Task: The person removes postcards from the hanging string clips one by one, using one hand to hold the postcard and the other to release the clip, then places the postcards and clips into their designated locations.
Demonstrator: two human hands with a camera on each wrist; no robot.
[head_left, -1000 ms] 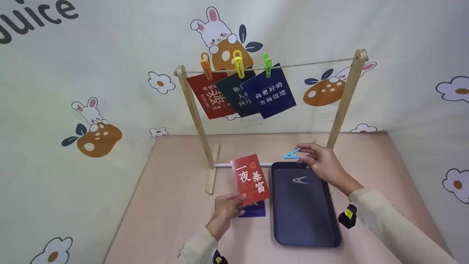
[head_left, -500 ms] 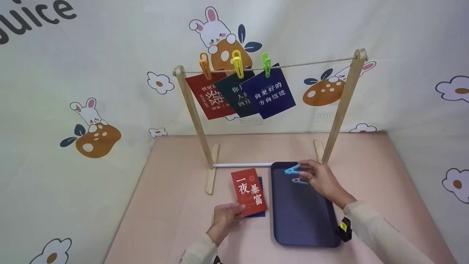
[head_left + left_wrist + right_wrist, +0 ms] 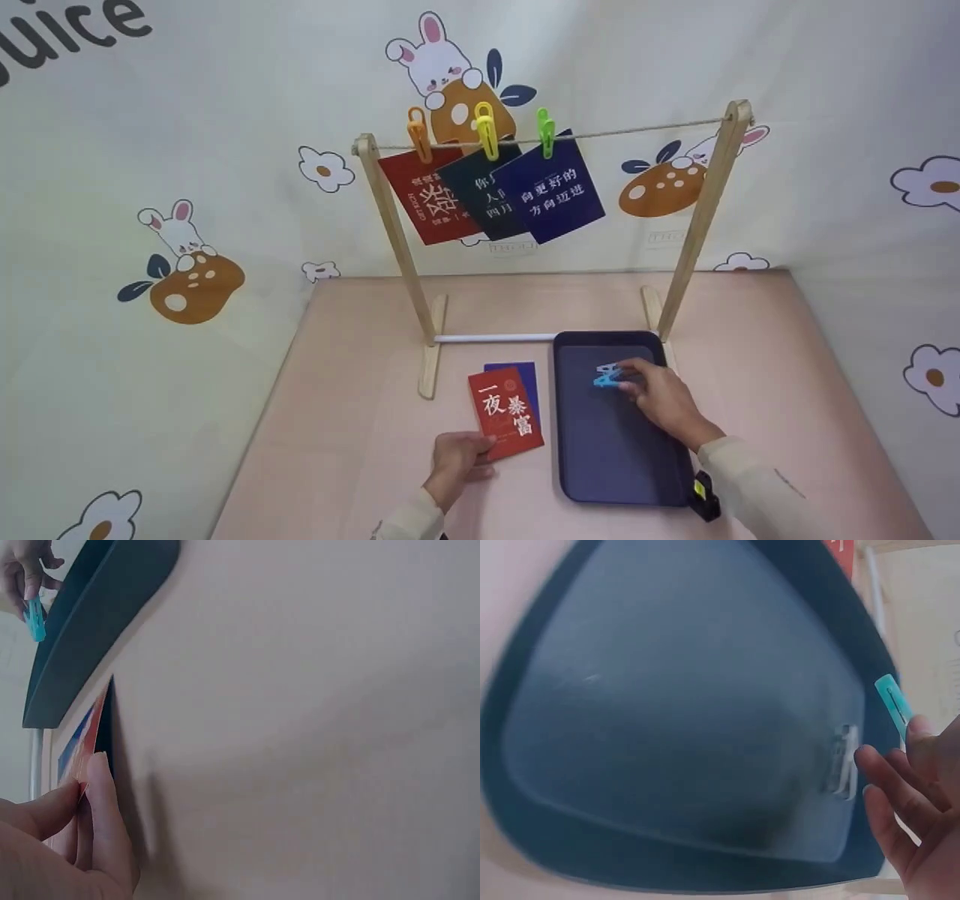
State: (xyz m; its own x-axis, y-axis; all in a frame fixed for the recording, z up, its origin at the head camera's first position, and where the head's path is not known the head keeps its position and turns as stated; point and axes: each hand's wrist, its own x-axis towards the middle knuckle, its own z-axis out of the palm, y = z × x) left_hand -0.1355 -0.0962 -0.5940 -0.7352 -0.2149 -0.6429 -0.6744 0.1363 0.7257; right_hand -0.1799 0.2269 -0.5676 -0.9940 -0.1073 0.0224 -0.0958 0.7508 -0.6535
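Note:
My left hand (image 3: 454,463) pinches the lower left corner of a red card (image 3: 504,411) with white characters. Behind it a dark blue card (image 3: 523,372) lies on the table, partly covered by the red one. Over the far part of a dark tray (image 3: 622,465), my right hand (image 3: 666,403) pinches a light blue clothespin (image 3: 606,382) between thumb and fingers. In the right wrist view, a pale grey clothespin (image 3: 844,763) lies in the tray near my right fingertips; the blue one overlaps it in the head view.
A wooden stand holds a string (image 3: 630,133) across the back. From it hang a red card (image 3: 427,202), a dark green card (image 3: 487,206) and a blue card (image 3: 555,195), under orange, yellow and green clothespins. A white rod (image 3: 495,339) joins the stand's feet.
My right hand has come down toward the tray with the blue clothespin. My left hand has lowered the red card toward me, uncovering more of the blue card behind it.

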